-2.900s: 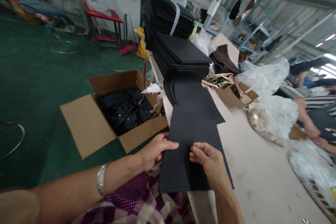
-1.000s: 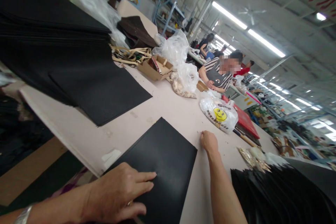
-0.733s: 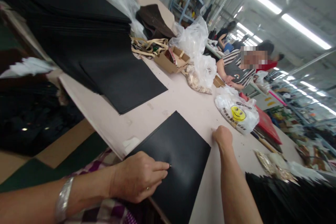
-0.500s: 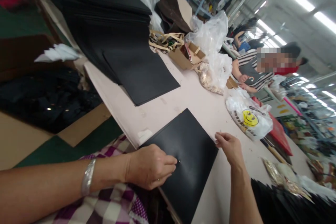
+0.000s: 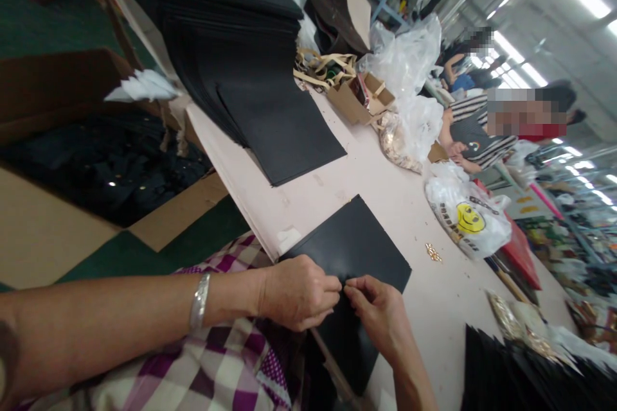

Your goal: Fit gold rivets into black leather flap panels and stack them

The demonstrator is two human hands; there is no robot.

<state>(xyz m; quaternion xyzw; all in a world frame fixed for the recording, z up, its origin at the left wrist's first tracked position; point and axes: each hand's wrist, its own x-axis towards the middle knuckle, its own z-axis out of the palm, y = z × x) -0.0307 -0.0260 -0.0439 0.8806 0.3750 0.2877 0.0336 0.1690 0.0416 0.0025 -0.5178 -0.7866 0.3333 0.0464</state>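
Observation:
A flat black sheet lies at the near edge of the pale table, partly over my lap. My left hand, with a silver bracelet on its wrist, rests on the sheet with the fingers pinched together. My right hand is pinched too, fingertip to fingertip with the left at the sheet's middle. What the fingers pinch is too small to make out. A small gold metal piece lies on the table to the right of the sheet.
A tall stack of black sheets fills the far left of the table. Beyond lie a small cardboard box, plastic bags and a red board. More black sheets lie near right. A carton of black parts sits on the floor. Another person sits opposite.
My right hand has come back from the table beyond the sheet to meet my left hand at the sheet's middle. The view has swung left and down.

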